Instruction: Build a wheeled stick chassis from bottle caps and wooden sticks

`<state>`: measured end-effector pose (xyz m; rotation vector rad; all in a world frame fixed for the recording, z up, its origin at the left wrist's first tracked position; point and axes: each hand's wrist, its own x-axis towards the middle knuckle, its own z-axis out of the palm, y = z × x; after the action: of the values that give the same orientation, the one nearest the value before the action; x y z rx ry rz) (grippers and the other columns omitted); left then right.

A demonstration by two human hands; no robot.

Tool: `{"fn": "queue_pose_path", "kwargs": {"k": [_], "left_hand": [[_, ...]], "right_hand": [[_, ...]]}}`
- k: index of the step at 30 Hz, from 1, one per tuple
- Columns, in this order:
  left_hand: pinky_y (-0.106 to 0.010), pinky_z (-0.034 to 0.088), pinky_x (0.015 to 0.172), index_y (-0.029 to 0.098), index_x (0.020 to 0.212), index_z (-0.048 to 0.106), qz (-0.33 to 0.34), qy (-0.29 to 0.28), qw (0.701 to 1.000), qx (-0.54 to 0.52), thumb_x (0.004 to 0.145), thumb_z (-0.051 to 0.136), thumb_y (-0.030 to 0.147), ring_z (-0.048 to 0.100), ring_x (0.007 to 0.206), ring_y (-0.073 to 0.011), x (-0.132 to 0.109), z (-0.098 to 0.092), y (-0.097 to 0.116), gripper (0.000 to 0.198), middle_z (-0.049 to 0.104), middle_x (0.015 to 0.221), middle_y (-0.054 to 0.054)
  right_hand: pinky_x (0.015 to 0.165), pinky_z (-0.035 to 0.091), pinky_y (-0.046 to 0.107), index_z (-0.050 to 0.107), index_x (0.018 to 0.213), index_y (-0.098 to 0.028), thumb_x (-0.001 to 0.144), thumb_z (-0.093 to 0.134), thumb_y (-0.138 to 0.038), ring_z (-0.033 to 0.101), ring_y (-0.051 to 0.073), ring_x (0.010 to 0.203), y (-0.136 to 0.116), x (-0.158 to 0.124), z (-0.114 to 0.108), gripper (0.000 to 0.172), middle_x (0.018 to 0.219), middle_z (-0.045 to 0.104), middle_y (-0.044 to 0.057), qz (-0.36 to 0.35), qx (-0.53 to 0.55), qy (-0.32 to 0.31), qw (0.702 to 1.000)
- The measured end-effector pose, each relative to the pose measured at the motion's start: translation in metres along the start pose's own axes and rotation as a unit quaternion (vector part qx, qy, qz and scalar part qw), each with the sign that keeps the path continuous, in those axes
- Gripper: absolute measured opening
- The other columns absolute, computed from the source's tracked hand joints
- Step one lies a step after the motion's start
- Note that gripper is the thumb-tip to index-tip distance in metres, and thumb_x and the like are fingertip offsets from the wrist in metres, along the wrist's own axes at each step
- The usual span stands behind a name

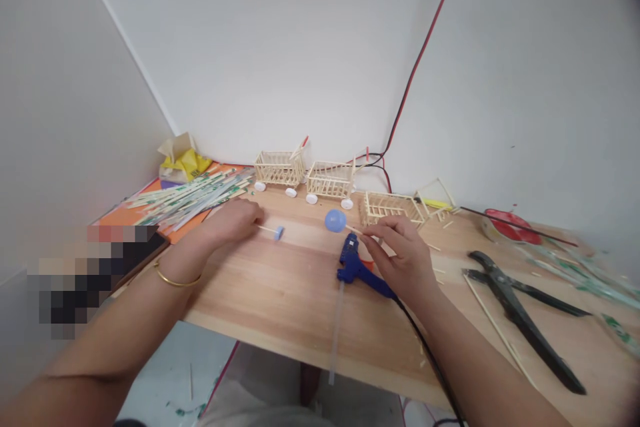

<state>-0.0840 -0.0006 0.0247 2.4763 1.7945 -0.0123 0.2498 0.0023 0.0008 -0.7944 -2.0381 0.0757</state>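
Note:
My left hand (234,221) rests on the wooden table (280,293) with its fingers closed around a thin stick that carries a small blue cap (279,232) at its far end. My right hand (403,250) pinches another thin stick tipped with a round blue cap (335,220). Just below that hand lies a blue glue gun (356,265) on the table, its black cord running under my right wrist.
Two small stick carts on white wheels (305,180) stand at the back by the wall, with a wheelless stick frame (391,207) beside them. A pile of wrapped sticks (193,197) lies at left. Black cutters (520,307) and a red tape roll (510,225) lie at right.

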Motion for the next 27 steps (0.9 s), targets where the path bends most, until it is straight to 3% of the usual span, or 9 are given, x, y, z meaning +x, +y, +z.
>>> {"fn": "queue_pose_path", "kwargs": {"k": [3,7,11,14,20,27], "left_hand": [[-0.024,0.035,0.065,0.018,0.067,0.063,0.019,-0.002,1.000,-0.003,0.066,0.046,0.011,0.056,0.069,-0.0148,0.002,0.005,-0.002,0.019,0.067,0.075,-0.003],[-0.024,0.032,0.059,0.017,0.063,0.062,0.024,-0.007,1.000,-0.002,0.067,0.046,0.012,0.053,0.061,-0.0136,0.007,-0.003,0.002,0.017,0.066,0.068,-0.003],[-0.025,0.031,0.057,0.017,0.066,0.066,0.033,0.024,0.999,0.006,0.073,0.045,0.012,0.054,0.060,-0.0142,0.022,-0.009,0.025,0.022,0.068,0.070,-0.005],[-0.026,0.032,0.059,0.018,0.072,0.069,0.038,0.071,0.997,0.012,0.078,0.048,0.018,0.056,0.062,-0.0156,0.037,-0.001,0.046,0.022,0.069,0.073,-0.006],[-0.037,0.037,0.078,0.019,0.075,0.069,0.067,0.142,0.987,0.042,0.079,0.050,0.018,0.061,0.078,-0.0224,0.052,0.027,0.062,0.019,0.069,0.077,-0.008],[-0.051,0.028,0.096,0.017,0.071,0.067,0.072,0.190,0.975,0.086,0.076,0.050,0.014,0.060,0.080,-0.0251,0.048,0.039,0.067,0.017,0.067,0.074,-0.009]], "right_hand": [[0.070,0.046,0.033,0.065,0.090,-0.020,0.084,0.060,-0.018,0.054,0.019,0.081,0.001,-0.001,0.000,0.008,0.083,0.057,0.005,0.002,0.004,0.002,1.000],[0.070,0.046,0.033,0.065,0.089,-0.020,0.084,0.060,-0.019,0.054,0.019,0.081,0.002,-0.001,0.002,0.007,0.083,0.057,0.006,0.010,0.004,-0.001,1.000],[0.069,0.045,0.033,0.065,0.090,-0.021,0.085,0.058,-0.018,0.053,0.019,0.081,0.003,-0.001,0.004,0.008,0.082,0.057,0.006,0.004,-0.006,-0.014,1.000],[0.071,0.043,0.034,0.065,0.090,-0.021,0.086,0.058,-0.018,0.052,0.019,0.082,0.004,-0.001,0.005,0.009,0.084,0.057,0.006,-0.018,-0.030,-0.030,0.999],[0.074,0.038,0.033,0.066,0.088,-0.022,0.086,0.057,-0.019,0.049,0.017,0.082,0.000,-0.003,0.008,0.010,0.090,0.058,0.005,-0.050,-0.084,-0.094,0.991],[0.072,0.035,0.030,0.066,0.078,-0.020,0.084,0.057,-0.014,0.045,0.016,0.080,-0.011,-0.002,0.016,0.012,0.087,0.058,0.005,-0.081,-0.089,-0.122,0.985]]}}
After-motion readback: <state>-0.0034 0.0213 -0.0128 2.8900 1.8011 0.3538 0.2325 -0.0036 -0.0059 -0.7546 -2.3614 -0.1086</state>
